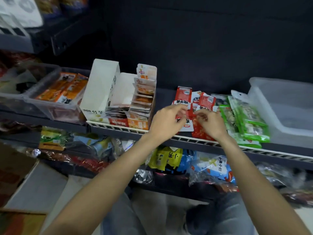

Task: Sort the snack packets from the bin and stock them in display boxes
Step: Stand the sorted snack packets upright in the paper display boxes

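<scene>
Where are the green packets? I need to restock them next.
In the head view, the green packets lie stacked on the shelf, right of the red packets and left of the clear bin.

Snack packets (183, 99): red with white panels. Adjacent packets (249, 122): bright green. Display boxes (101, 89): white card; one front orange (137, 123), one red (118, 122). Bin (284, 106): translucent white. Shelf rail (199, 139): white, slotted.
</scene>
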